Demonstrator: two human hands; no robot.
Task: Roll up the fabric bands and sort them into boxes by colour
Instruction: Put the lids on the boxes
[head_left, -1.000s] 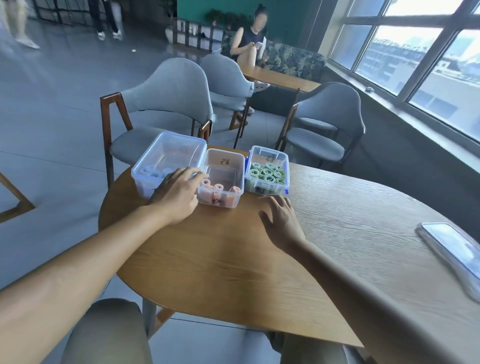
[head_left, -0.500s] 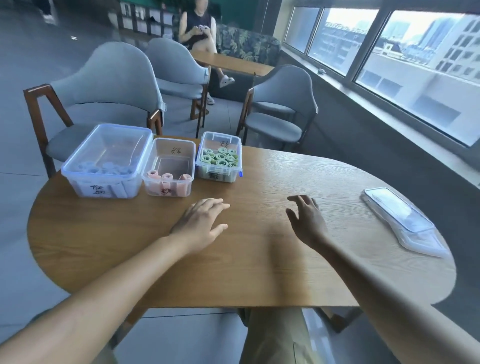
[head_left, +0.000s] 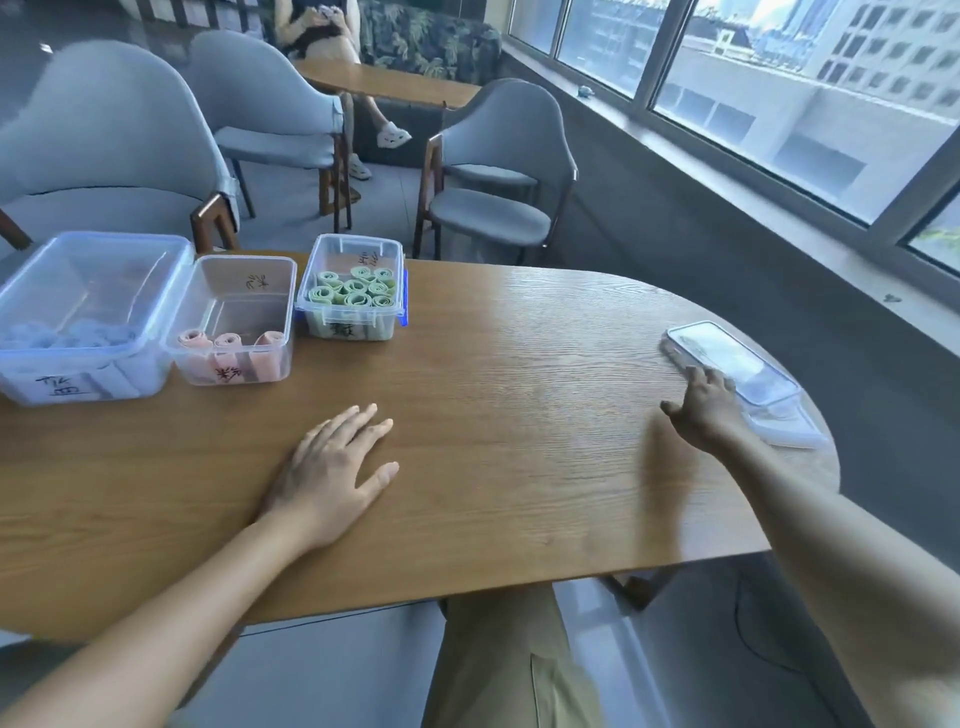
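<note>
The person is wearing khaki trousers (head_left: 514, 670), showing below the hands; both forearms are showing bare, with any sleeves seemingly lying out of view above them.

Left hand (head_left: 332, 475): off the middle box (head_left: 234, 322) of pink rolls, where its fingers were a second ago; now flat on the bare table (head_left: 519, 415), fingers spread, well apart from all three boxes.

Right hand (head_left: 704, 408): gone from mid-table out to the right edge; fingers now touch the near side of the clear lids (head_left: 737, 374) stacked there. Hand blurred; grip cannot be told.

Camera view has swung right.
</note>
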